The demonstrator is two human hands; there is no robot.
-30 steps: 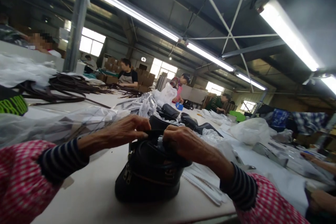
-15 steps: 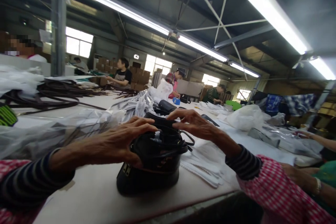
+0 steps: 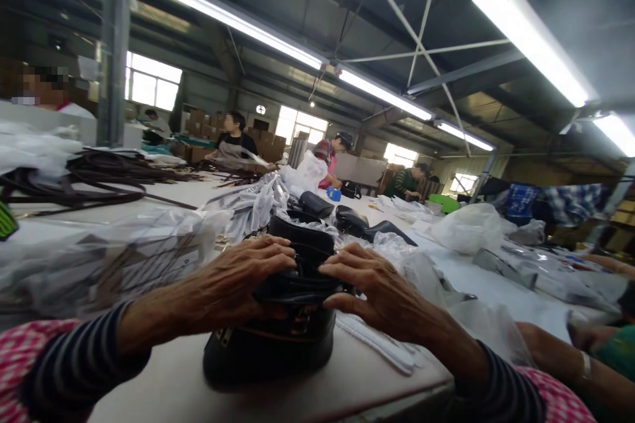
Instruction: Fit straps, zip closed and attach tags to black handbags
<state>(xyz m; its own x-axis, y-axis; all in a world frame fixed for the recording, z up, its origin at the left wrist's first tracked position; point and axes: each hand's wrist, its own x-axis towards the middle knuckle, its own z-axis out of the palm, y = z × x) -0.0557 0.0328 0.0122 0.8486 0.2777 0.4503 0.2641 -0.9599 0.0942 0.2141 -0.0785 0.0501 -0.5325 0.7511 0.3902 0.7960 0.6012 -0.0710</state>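
Observation:
A black handbag (image 3: pixel 270 360) stands upright at the near edge of the table, its top opening facing up and its back wall rising behind my fingers. My left hand (image 3: pixel 233 277) grips the left side of the rim, fingers over the top and thumb low on the front, partly in shadow. On the right side, my right hand (image 3: pixel 370 281) pinches the front edge of the opening between fingers and thumb. Metal fittings show on the bag's front and lower left. The inside is mostly dark.
Clear plastic wrapping (image 3: pixel 163 254) lies left, with dark straps (image 3: pixel 109 172) behind it. White strips (image 3: pixel 381 344) lie right of the bag. More black bags (image 3: pixel 352 219) sit beyond. A co-worker's arm (image 3: pixel 555 350) reaches in from the right. Other people work farther back.
My right hand has come down from the top of the back wall to the front rim. My left hand has shifted slightly inward. The bag now sits a little nearer and its opening is wider.

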